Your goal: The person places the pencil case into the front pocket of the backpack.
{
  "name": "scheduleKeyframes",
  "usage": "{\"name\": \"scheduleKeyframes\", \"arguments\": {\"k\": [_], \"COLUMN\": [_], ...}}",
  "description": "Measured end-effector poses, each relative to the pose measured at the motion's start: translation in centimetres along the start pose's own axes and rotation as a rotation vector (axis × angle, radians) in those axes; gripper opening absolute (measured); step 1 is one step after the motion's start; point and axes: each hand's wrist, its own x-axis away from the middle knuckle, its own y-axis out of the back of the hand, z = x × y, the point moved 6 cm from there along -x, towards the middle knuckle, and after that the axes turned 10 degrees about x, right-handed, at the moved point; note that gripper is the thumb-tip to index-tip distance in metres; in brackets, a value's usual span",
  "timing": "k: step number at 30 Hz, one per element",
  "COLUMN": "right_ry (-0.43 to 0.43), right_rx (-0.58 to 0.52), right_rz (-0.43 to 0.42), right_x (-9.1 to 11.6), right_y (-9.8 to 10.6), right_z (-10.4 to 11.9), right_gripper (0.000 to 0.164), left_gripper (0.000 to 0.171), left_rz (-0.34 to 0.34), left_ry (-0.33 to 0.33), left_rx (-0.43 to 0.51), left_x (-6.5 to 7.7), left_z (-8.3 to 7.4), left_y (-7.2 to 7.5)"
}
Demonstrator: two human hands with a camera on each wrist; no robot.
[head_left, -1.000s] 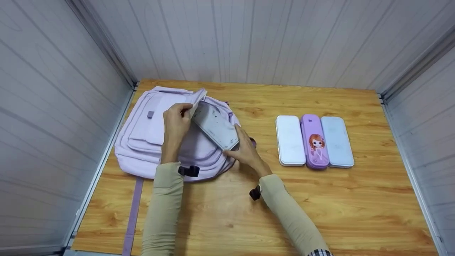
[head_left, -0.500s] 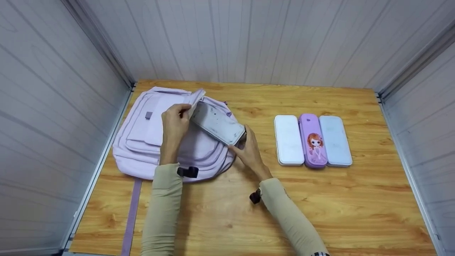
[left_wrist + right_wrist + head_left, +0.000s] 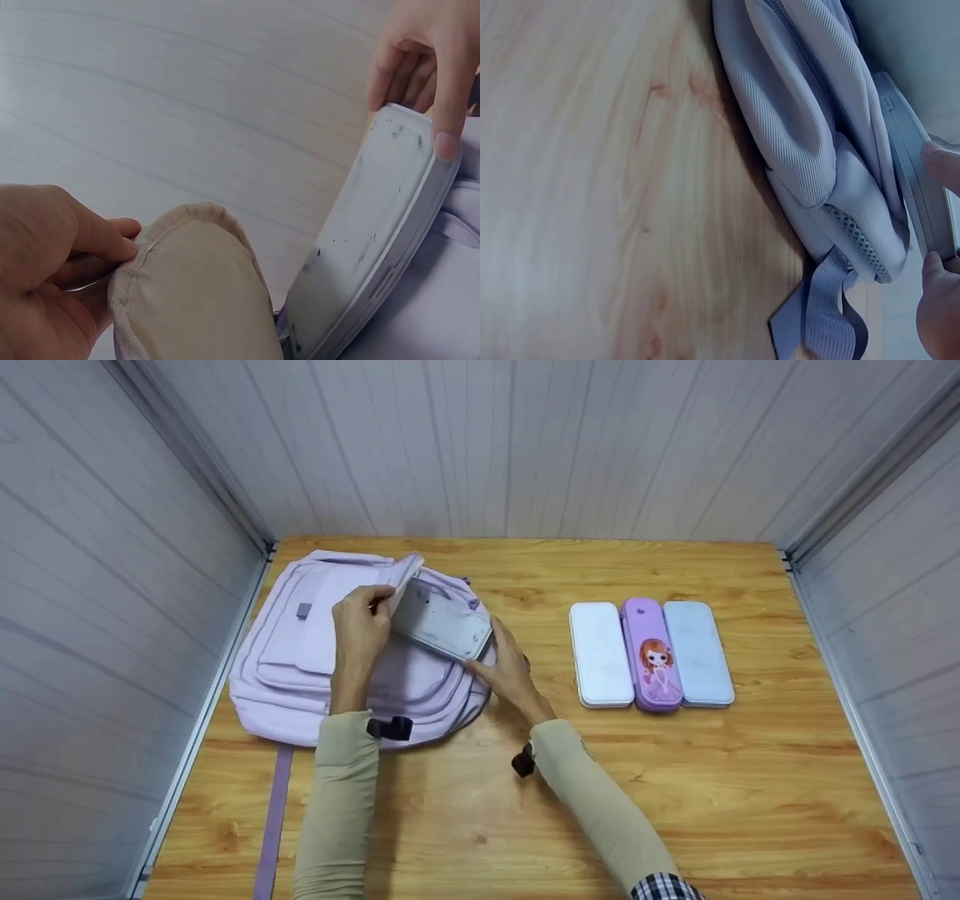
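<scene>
One whitish rectangular case [image 3: 441,628] our right hand [image 3: 511,667] grips; our left hand [image 3: 361,628] pinches the beige-lined flap [image 3: 196,289] of the lilac fabric backpack [image 3: 296,641].

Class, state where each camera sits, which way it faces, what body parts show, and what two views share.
Head: worn on the head, facing forward and down at the backpack and table; the left hand, right hand and both sleeves show.
Left wrist: worn on that wrist, facing the raised flap and scuffed case; both hands show.
Right wrist: worn on that wrist, facing the table and backpack's side; only part of the right hand shows.
Head and left wrist share the left hand pinching the flap.
</scene>
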Motion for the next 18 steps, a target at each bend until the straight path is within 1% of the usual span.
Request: {"name": "scheduleKeyframes", "arguments": {"k": [4,7,14,18], "right_ry": [0.045,0.062,0.06,0.058], "right_rx": [-0.003,0.018,0.072,0.068], "right_rz": [0.008,0.007,0.009,-0.003], "right_x": [-0.5,-0.8,-1.5,-1.8], "right_y": [-0.5,-0.8,-1.4,-1.7], "right_z": [0.6,1.0,1.8,2.2], "right_gripper": [0.088,0.087,0.084,0.083], "left_gripper": [0.02,0.02,0.019,0.02], "left_rz": [0.003,0.007,0.006,0.014], "left_ry": [-0.006,-0.002,0.015,0.014], "left_rx": [-0.003,-0.006,0.003,0.003], "left_x": [0.0,0.0,0.1,0.2], "left_z": [0.0,0.0,0.1,-0.1], "left_y": [0.0,-0.1,0.0,-0.1]}}
